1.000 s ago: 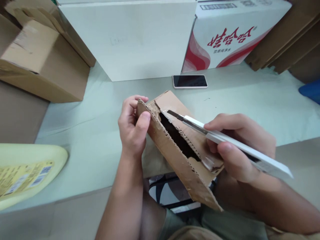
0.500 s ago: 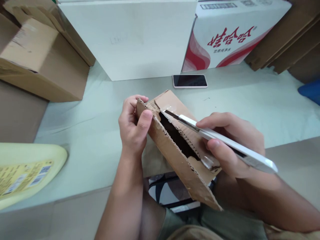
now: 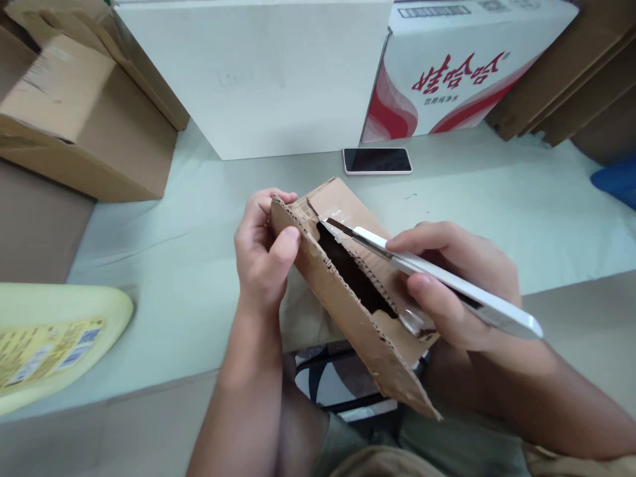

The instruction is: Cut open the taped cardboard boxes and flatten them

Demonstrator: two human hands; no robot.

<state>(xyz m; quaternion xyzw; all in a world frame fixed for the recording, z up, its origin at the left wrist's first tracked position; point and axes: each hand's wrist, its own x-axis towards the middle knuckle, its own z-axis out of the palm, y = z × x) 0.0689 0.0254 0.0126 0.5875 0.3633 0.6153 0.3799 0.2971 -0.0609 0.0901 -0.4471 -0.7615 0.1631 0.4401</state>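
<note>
A small brown cardboard box point(image 3: 355, 205) is tilted at the table's front edge, with one long flap point(image 3: 342, 298) raised toward me. My left hand point(image 3: 265, 245) grips the far left end of that flap, thumb on its near face and fingers behind. A dark gap runs along the box top, and its contents cannot be made out. My right hand point(image 3: 457, 285) holds a white utility knife point(image 3: 447, 281) with its blade out. The blade tip lies at the far end of the gap, by the torn clear tape along the cut edge.
Behind the box, a phone point(image 3: 377, 160) lies before a large white box point(image 3: 278, 79) and a red-and-white carton point(image 3: 447, 79). Brown cartons point(image 3: 114, 126) stand at left, flattened cardboard point(image 3: 561, 73) at right. A yellow bottle point(image 3: 54, 338) lies at the left front.
My right hand and the knife have shifted very slightly left. My left thumb has slid a little down the flap. The box has hardly moved.
</note>
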